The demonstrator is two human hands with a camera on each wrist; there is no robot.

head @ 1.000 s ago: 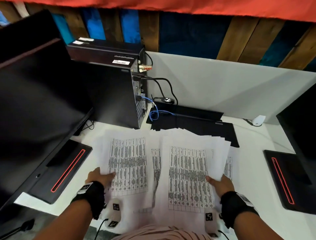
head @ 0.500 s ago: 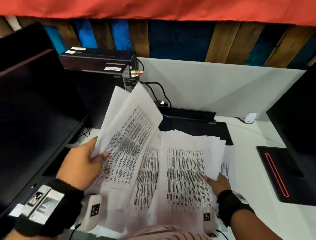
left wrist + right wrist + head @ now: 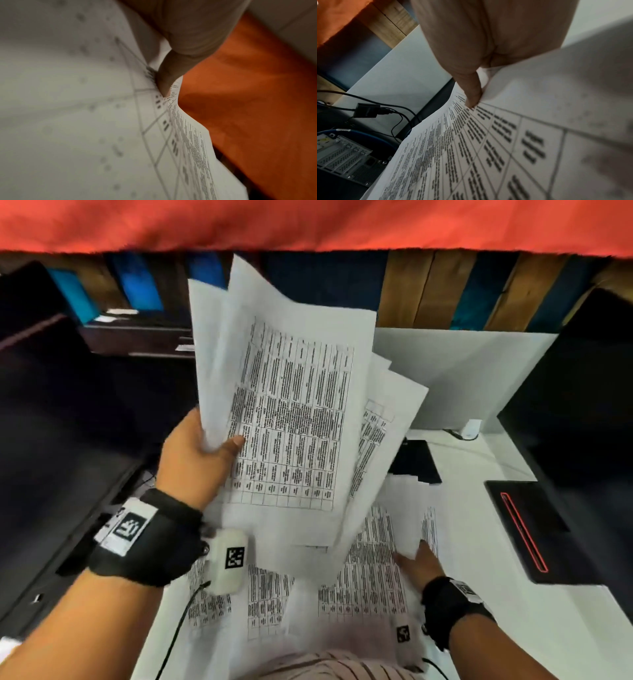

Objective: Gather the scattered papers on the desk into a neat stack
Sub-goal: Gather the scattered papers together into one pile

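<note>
Several white sheets printed with tables (image 3: 291, 412) are raised high off the desk, fanned and tilted. My left hand (image 3: 205, 457) grips their lower left edge, thumb on the printed side. In the left wrist view the thumb (image 3: 166, 78) presses into the bent paper (image 3: 68, 108). More printed papers (image 3: 370, 587) lie overlapping on the white desk (image 3: 513, 628) under them. My right hand (image 3: 419, 563) holds the right edge of that pile; in the right wrist view its thumb (image 3: 471, 94) lies on the top sheet (image 3: 488, 148) and the other fingers are hidden under paper.
A dark monitor (image 3: 61, 412) stands at the left and another (image 3: 582, 405) at the right, its red-lined base (image 3: 527, 525) on the desk. A black computer tower (image 3: 137, 337), cables (image 3: 366, 109), a black flat device (image 3: 414, 460) and a white partition (image 3: 462, 378) stand behind.
My left hand has lifted its sheets from the desk, up and to the right, over the right pile. The right hand has stayed at the right pile's edge.
</note>
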